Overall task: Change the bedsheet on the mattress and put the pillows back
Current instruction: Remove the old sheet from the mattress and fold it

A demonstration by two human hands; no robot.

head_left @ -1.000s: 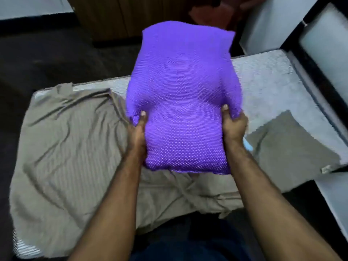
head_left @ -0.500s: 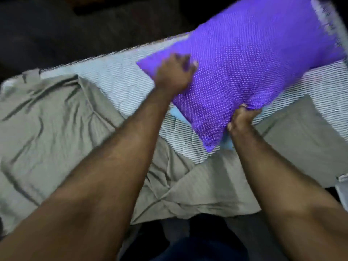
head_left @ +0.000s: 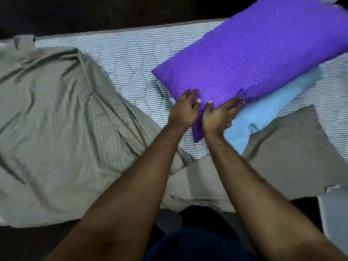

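Observation:
A purple dotted pillow point(head_left: 250, 59) lies slanted across the right part of the striped mattress point(head_left: 131, 53), on top of a light blue pillow point(head_left: 263, 113). My left hand point(head_left: 185, 110) and my right hand point(head_left: 219, 115) sit side by side at the purple pillow's near corner. Their fingers are stretched out and press against the pillow, and the corner itself pokes down between my wrists. A rumpled grey-beige bedsheet point(head_left: 52, 119) covers the mattress's left part and its near edge, leaving the middle strip bare.
Another fold of the grey-beige sheet point(head_left: 293, 147) lies at the right front, beside the blue pillow. Dark floor point(head_left: 94, 12) runs beyond the mattress's far edge. A pale surface point(head_left: 333, 213) shows at the lower right.
The purple pillow went from held upright in front of me to lying down on the right over the blue pillow. Both hands slid to its near corner and loosened their grip.

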